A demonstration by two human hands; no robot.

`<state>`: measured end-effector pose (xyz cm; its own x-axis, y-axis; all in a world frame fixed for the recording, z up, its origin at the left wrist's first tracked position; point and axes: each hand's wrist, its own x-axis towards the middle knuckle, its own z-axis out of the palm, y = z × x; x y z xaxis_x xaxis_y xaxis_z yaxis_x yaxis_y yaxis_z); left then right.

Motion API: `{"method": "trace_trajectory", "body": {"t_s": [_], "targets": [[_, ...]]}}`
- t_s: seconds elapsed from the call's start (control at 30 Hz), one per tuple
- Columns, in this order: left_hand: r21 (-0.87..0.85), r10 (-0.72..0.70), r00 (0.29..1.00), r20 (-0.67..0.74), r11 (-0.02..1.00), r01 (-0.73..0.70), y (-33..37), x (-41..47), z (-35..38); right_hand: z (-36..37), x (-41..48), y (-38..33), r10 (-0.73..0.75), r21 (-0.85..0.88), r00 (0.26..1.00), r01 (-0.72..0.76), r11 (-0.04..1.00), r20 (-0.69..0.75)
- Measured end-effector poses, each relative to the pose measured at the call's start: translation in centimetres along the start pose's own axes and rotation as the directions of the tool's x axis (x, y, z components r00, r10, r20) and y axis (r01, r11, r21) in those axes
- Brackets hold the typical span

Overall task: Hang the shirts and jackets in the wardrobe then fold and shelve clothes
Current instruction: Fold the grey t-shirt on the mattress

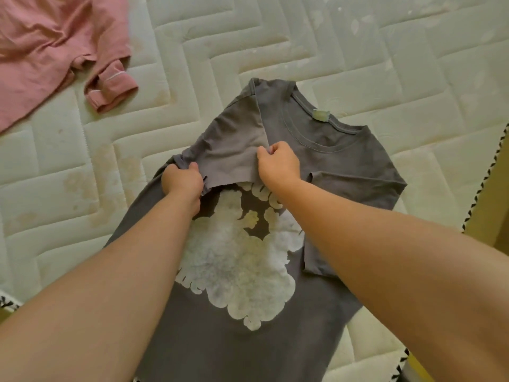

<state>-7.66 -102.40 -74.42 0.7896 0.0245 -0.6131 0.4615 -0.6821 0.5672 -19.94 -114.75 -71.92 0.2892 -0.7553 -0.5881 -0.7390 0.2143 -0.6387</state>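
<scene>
A grey T-shirt (344, 155) with a large white print lies face up on the mattress, its collar pointing away from me. Its left sleeve (234, 144) is folded inward over the chest. My left hand (183, 183) grips the sleeve's lower outer corner. My right hand (278, 162) pinches the sleeve's inner edge near the collar. The other sleeve lies flat at the right, partly under my right forearm.
A pink long-sleeved garment (49, 51) lies crumpled at the top left. The quilted white mattress (303, 42) stretches all around. Its stitched edge (487, 175) runs down the right side, with a yellowish surface beyond.
</scene>
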Motion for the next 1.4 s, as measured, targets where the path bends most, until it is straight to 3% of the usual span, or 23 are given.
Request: {"method": "trace_trajectory", "body": {"t_s": [0.1, 0.23, 0.33, 0.4, 0.43, 0.5, 0.6, 0.67, 0.73, 0.83, 1.0, 1.13, 1.27, 1.4], "targets": [[0.101, 0.088, 0.996, 0.006, 0.991, -0.088, -0.6, -0.6, 0.0, -0.5, -0.7, 1.4, -0.046, -0.011, 0.998, 0.045, 0.999, -0.044], [0.329, 0.213, 0.977, 0.017, 0.921, -0.207, -0.8, -1.0, -0.2, -0.7, -1.0, 3.0, 0.031, -0.188, 0.999, -0.024, 0.982, 0.031], [0.418, 0.200, 0.980, 0.005, 0.890, -0.184, -0.6, -1.3, -0.1, -0.7, -1.5, 3.4, 0.001, -0.234, 0.999, 0.010, 0.972, 0.048], [0.457, 0.156, 0.985, -0.077, 0.883, -0.104, 0.0, -1.9, -0.3, -0.8, -1.8, 3.4, -0.011, -0.233, 0.999, 0.022, 0.972, 0.049], [0.524, 0.201, 0.972, -0.125, 0.845, -0.108, 0.3, -2.2, -0.4, -0.8, -1.9, 3.2, -0.009, -0.231, 0.999, 0.021, 0.973, 0.051], [0.658, 0.438, 0.890, -0.124, 0.708, -0.256, 0.9, -2.8, -0.2, -1.1, -2.1, 3.0, -0.010, -0.232, 0.998, 0.024, 0.972, 0.062], [0.638, 0.733, 0.669, 0.122, 0.459, -0.619, 3.2, -3.2, 1.2, -1.7, -2.2, 2.8, -0.024, -0.243, 0.996, 0.044, 0.969, 0.086], [0.561, 0.788, 0.524, 0.322, 0.287, -0.776, 5.7, -3.1, 2.9, -1.9, -2.4, 2.8, -0.031, -0.245, 0.994, 0.056, 0.968, 0.104], [0.517, 0.779, 0.403, 0.481, 0.119, -0.847, 8.4, -2.9, 4.9, -2.0, -2.7, 2.8, -0.024, -0.241, 0.993, 0.051, 0.969, 0.116], [0.522, 0.677, 0.317, 0.665, -0.117, -0.845, 11.9, -2.3, 7.7, -2.1, -2.8, 3.0, -0.013, -0.215, 0.993, 0.038, 0.976, 0.118], [0.538, 0.462, 0.344, 0.817, -0.400, -0.742, 14.3, -1.3, 10.0, -2.6, -2.4, 3.8, -0.030, -0.190, 0.990, 0.056, 0.980, 0.136], [0.545, 0.441, 0.345, 0.828, -0.490, -0.680, 14.9, -0.3, 9.6, -3.5, -1.9, 4.0, -0.021, -0.201, 0.988, 0.052, 0.978, 0.155], [0.631, 0.487, 0.421, 0.765, -0.437, -0.640, 15.4, 0.5, 9.4, -4.2, -1.0, 3.6, -0.032, -0.226, 0.988, 0.066, 0.972, 0.150], [0.736, 0.499, 0.565, 0.657, -0.258, -0.626, 16.3, 1.8, 9.8, -4.6, 0.9, 2.4, -0.029, -0.188, 0.991, 0.054, 0.981, 0.130]]}}
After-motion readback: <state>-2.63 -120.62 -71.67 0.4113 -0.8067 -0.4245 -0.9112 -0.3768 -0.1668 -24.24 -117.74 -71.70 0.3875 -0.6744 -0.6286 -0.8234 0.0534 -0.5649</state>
